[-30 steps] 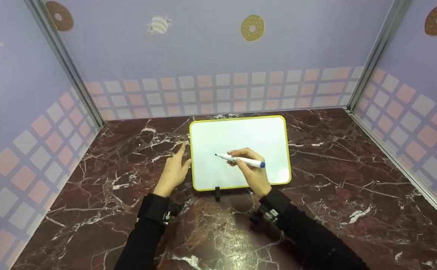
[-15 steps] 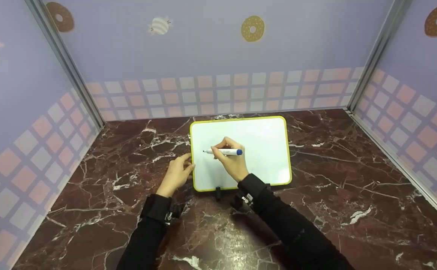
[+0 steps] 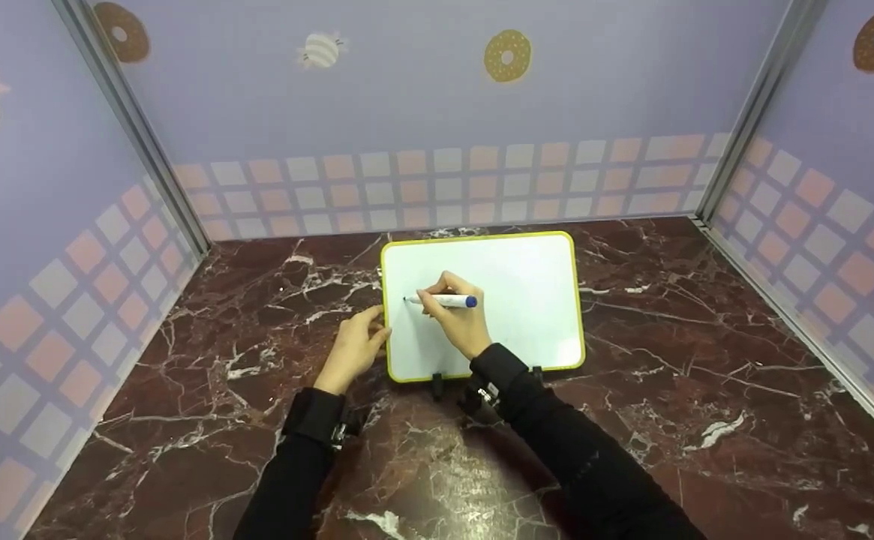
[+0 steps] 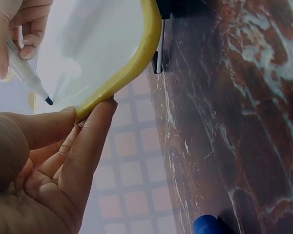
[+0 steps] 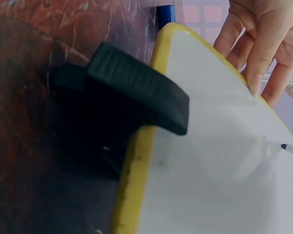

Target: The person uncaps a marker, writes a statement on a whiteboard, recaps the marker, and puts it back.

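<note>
A small whiteboard (image 3: 527, 300) with a yellow rim leans back on black stand clips (image 3: 437, 386). My left hand (image 3: 352, 349) pinches its left edge; the left wrist view shows the thumb in front and fingers behind. My right hand (image 3: 458, 315) holds a white marker (image 3: 448, 301) with a blue end like a pen, over the board's left part. The marker's dark tip (image 4: 49, 101) is uncapped and at or very near the white surface; whether it touches I cannot tell. In the right wrist view, a black clip (image 5: 141, 87) hooks over the board's lower rim.
A blue cylindrical object (image 4: 207, 224), partly out of frame, is on the dark red marbled table (image 3: 707, 390); it is also behind the board's corner in the right wrist view. Lilac patterned walls (image 3: 437, 112) enclose the table's back and sides.
My right hand has moved left with the marker, from mid-board to near the left edge, then slightly up. My left hand, earlier pointing beside the board, now grips its edge.
</note>
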The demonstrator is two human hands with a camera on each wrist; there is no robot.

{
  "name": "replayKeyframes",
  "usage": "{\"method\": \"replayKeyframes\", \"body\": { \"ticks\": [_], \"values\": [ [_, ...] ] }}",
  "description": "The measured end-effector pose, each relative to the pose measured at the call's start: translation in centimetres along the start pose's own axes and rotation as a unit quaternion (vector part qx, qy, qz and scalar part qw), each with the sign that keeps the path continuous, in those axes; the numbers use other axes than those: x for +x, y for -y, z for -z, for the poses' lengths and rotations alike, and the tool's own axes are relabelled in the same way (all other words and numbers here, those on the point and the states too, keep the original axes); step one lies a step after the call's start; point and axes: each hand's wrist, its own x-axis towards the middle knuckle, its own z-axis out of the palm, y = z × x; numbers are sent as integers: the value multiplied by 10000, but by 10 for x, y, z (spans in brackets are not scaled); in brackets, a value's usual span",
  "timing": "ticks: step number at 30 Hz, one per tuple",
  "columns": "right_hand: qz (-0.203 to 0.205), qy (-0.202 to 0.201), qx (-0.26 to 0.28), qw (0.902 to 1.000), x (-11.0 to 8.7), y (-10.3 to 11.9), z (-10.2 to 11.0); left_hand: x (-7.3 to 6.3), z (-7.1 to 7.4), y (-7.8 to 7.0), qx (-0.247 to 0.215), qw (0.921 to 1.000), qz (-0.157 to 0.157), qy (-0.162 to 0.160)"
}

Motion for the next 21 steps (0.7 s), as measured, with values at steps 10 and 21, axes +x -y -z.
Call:
{"method": "replayKeyframes", "body": {
  "ticks": [10, 21],
  "values": [
    [-105, 306, -3, 9995, -17, 2, 4, 1, -1, 0, 156, 9998, -83, -80],
    [188, 12, 71, 9998, -15, 2, 5, 0, 0, 0, 131, 9999, -48, -67]
  ]
}}
